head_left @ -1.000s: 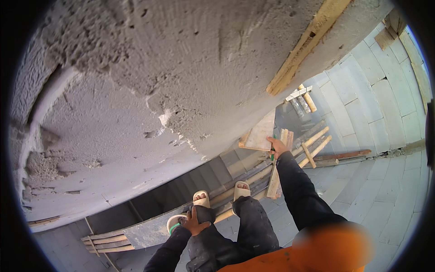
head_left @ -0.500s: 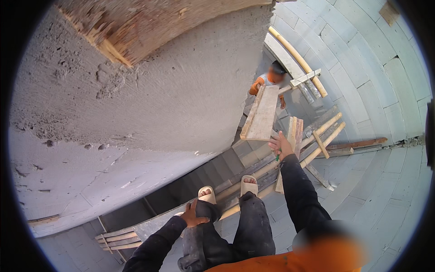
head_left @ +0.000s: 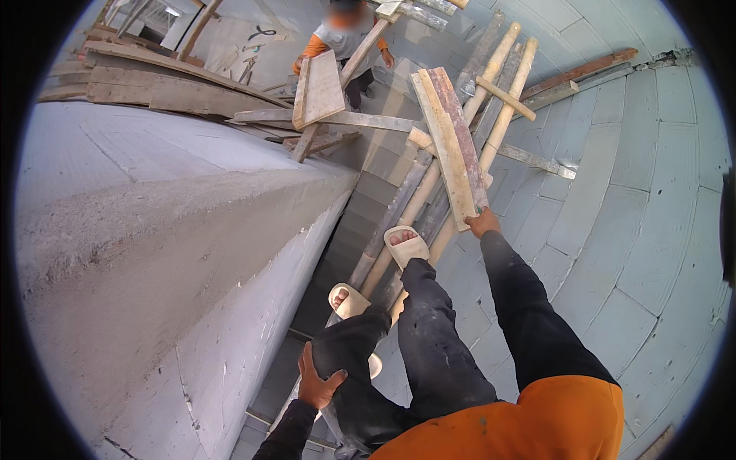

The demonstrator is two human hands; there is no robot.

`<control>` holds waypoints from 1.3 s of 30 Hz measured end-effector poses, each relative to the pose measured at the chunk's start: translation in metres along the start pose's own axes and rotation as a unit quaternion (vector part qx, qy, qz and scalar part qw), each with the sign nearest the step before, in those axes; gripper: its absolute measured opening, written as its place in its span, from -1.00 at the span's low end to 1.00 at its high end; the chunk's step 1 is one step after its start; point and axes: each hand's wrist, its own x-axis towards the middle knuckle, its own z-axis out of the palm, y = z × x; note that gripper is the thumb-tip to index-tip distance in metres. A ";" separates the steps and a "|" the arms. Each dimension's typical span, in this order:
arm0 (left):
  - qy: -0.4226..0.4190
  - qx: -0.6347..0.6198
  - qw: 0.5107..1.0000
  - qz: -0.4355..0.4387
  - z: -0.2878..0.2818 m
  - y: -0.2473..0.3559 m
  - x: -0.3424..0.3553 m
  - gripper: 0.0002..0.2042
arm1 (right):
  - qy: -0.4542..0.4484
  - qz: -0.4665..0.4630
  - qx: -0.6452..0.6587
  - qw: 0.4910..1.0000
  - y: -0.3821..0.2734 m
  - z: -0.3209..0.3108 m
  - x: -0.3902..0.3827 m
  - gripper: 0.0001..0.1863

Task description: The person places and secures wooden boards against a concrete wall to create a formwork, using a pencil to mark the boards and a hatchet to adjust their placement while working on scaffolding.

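Note:
My right hand (head_left: pixel 483 223) is closed around the near end of a long wooden board (head_left: pixel 448 146), which has a pale face and a reddish, stained face meeting along its length. A small bit of something green shows at the fingers. The board slants up and away over the poles. My left hand (head_left: pixel 316 383) lies against my left knee, thumb and fingers apart, with nothing in it. Ahead, a co-worker (head_left: pixel 337 38) in orange sleeves stands lower down, one hand beside a shorter wooden board (head_left: pixel 322 88) that leans upright by a beam.
My sandalled feet stand on a scaffold of bamboo and timber poles (head_left: pixel 418 199). A rough concrete ledge (head_left: pixel 176 215) runs along the left. Grey block wall (head_left: pixel 606 222) rises on the right. Old planks (head_left: pixel 169 88) are stacked at the far left, and a dark gap drops beside the scaffold.
My right hand, open and reaching out before, is now closed on the board's end. The view has swung, bringing the stacked planks in. My left hand is still at my knee.

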 end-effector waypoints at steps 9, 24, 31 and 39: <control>-0.034 -0.008 0.998 -0.052 -0.010 0.023 0.013 0.19 | 0.026 0.026 -0.098 0.995 -0.035 0.042 0.070 0.02; -0.138 0.116 0.982 0.049 -0.017 0.091 0.071 0.10 | -0.086 0.016 0.158 0.983 -0.080 -0.035 -0.054 0.02; -0.110 -0.206 0.957 0.172 0.038 0.294 0.196 -0.06 | -0.169 0.035 0.243 0.954 -0.149 -0.084 -0.198 0.04; -0.137 -0.232 0.954 0.132 0.003 0.267 0.183 -0.48 | -0.214 -0.044 0.210 0.953 -0.195 -0.112 -0.290 -0.03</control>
